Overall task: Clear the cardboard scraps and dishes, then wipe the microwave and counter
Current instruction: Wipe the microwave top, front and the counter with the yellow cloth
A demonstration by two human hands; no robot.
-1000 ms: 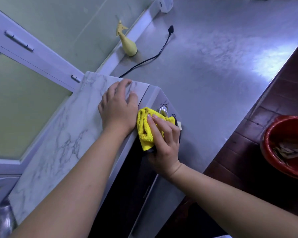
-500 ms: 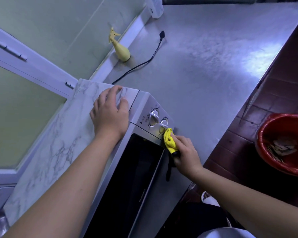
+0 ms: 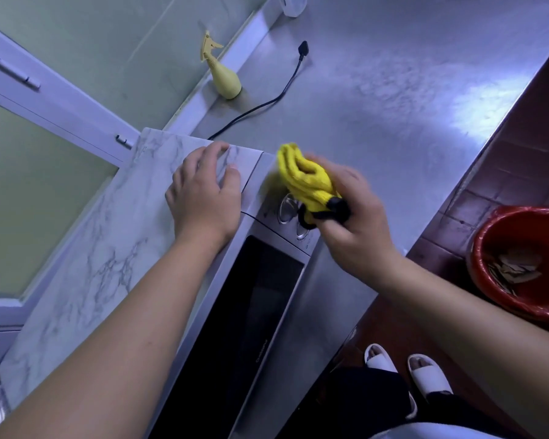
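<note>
The bunched yellow cloth (image 3: 301, 175) is over the closed microwave (image 3: 254, 315)

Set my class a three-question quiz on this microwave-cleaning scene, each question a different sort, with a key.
1. True or false: the left hand lies flat on top of the microwave.
2. What does the right hand grip? A) a yellow cloth B) a sponge C) a plate
3. Fill in: the cardboard scraps lie in the red ____.

Key: 1 true; 2 A; 3 bin.
</note>
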